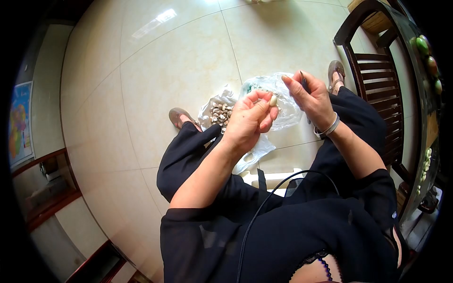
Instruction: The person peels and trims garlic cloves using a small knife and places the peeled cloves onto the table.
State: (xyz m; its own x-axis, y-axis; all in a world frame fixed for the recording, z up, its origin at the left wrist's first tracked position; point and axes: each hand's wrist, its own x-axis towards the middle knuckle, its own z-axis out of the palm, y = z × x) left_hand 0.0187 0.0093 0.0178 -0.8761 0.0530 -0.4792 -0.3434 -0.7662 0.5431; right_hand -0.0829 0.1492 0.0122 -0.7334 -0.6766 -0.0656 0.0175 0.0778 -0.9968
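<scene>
Between the thumb and fingers of my left hand is a small pale, oval piece, like a peeled nut or clove. My right hand, with a bracelet at the wrist, is raised just to the right and grips a small dark tool, perhaps a knife; its tip points up. The hands do not touch. Below them on the floor lies a clear plastic bag with pale bits on it. A white bag to the left holds several brown and white pieces.
A dark slatted wooden chair stands at the right, beside a table bearing green and reddish fruit. My feet in brown shoes flank the bags on the tiled floor. A black cord crosses my lap.
</scene>
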